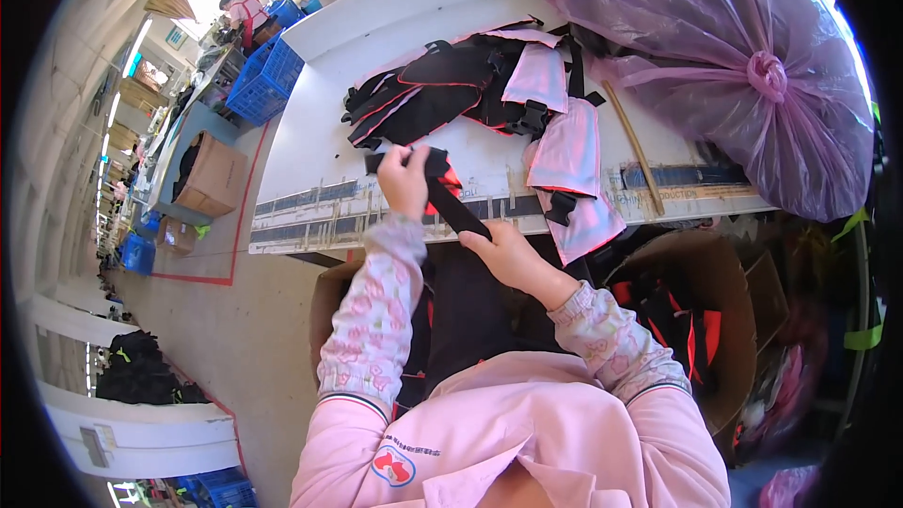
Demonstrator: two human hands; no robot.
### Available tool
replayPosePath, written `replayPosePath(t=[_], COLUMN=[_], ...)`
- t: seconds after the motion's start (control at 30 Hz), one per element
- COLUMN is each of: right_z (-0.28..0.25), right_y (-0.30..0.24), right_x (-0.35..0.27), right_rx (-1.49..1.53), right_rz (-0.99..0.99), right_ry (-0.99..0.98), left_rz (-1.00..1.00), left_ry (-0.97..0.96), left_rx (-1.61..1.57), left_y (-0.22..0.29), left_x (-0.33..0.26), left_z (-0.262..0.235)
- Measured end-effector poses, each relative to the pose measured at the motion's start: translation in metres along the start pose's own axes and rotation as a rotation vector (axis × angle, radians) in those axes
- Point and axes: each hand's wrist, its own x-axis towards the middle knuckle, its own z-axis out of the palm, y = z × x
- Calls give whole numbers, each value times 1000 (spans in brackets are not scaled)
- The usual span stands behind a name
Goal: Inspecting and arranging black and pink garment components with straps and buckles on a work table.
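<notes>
My left hand [404,183] is closed at the table's front edge, its fingers pinching a black webbing strap [456,209] near a folded black end. A bit of bright orange-red fabric [444,179] shows beside those fingers. To the right and nearer to me, my right hand [513,261] grips the same strap lower down, so it runs slanting between both hands. Just beyond lies a pile of black fabric pieces [442,80] with red edging. Joined to it are pale pink, shiny panels [564,160] with black plastic buckles [531,118], the lowest panel hanging over the edge.
A wooden stick [632,146] lies on the white table [310,155]. A large knotted purple plastic bag [696,66] fills the right side. Below stands a cardboard box [734,310] with black and red pieces. Blue crates [268,80] and another person [246,19] are at far left.
</notes>
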Motion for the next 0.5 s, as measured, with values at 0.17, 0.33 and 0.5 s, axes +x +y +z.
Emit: replayPosePath(t=[0.17, 0.33, 0.5], right_z=[-9, -41, -99], right_y=[-25, -30, 36], right_x=[-44, -116, -225], right_rx=[89, 119, -43], right_rz=[-43, -262, 137], right_ry=[-116, -329, -64], left_rz=[-92, -107, 71], left_ry=[82, 125, -406], left_rx=[168, 165, -140], left_y=[-39, -70, 40], left_x=[57, 80, 62], left_z=[-15, -27, 32])
